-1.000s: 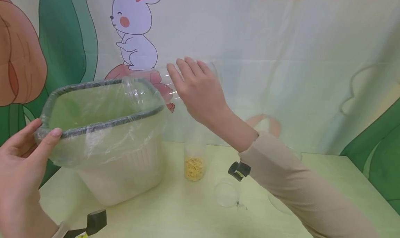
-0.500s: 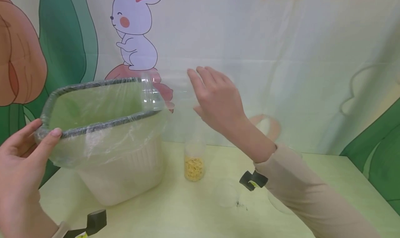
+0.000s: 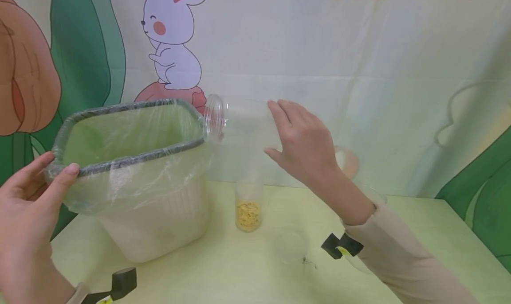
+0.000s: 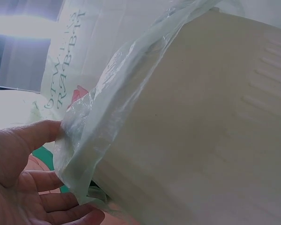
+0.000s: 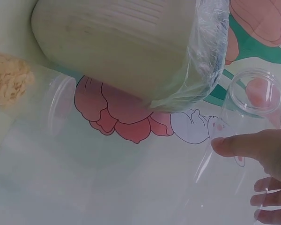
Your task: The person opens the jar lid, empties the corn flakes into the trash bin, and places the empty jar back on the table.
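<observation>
My left hand (image 3: 32,211) pinches the near left corner of the dark rim of a pale bin (image 3: 159,224), thumb and fingers on the clear bag (image 4: 117,89) folded over it. In my right hand (image 3: 305,146) is a clear jar (image 3: 239,118), lying sideways in the air with its open threaded mouth towards the bin's right rim. My thumb and fingers curl round the jar's body, which looks empty in the right wrist view. Below it, a clear jar of yellow flakes (image 3: 248,215) stands upright on the table, capped with a whitish lid (image 5: 63,103).
A round clear lid (image 3: 289,247) lies on the pale table (image 3: 223,273), with small dark bits (image 3: 306,261) next to it. Another clear round-edged object (image 3: 375,195) is partly hidden behind my right forearm. A printed curtain (image 3: 311,38) with a rabbit hangs behind the table.
My right hand has drawn the clear jar to the right and slightly down, so its mouth has come out from over the bin. My left hand has stayed on the rim.
</observation>
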`<state>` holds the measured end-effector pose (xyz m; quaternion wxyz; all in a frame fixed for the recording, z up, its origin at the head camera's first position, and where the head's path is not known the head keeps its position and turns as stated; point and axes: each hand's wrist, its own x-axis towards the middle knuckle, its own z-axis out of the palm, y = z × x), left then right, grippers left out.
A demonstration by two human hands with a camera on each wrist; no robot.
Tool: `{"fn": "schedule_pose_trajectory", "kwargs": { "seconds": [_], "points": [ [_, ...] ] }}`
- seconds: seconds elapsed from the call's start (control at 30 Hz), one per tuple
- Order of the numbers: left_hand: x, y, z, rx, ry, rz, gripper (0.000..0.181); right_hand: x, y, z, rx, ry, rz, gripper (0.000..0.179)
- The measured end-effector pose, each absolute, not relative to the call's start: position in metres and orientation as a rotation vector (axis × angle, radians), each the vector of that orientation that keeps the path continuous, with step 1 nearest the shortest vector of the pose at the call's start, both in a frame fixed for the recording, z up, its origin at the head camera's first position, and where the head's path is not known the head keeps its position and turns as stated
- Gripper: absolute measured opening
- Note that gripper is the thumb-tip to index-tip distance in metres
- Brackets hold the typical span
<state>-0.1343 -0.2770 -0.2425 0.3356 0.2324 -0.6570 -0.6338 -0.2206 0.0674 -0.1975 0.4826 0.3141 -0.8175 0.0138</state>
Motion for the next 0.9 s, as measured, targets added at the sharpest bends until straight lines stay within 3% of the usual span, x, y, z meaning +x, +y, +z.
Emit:
{"fn": "schedule_pose_trajectory", "kwargs": {
  "seconds": [0.9],
  "points": [
    [-0.131,-0.274,-0.241,0.598,-1.713,-1.651,0.050,-0.218,0.104,-0.253,0.670,-1.983,0.221,0.079]
  ]
}}
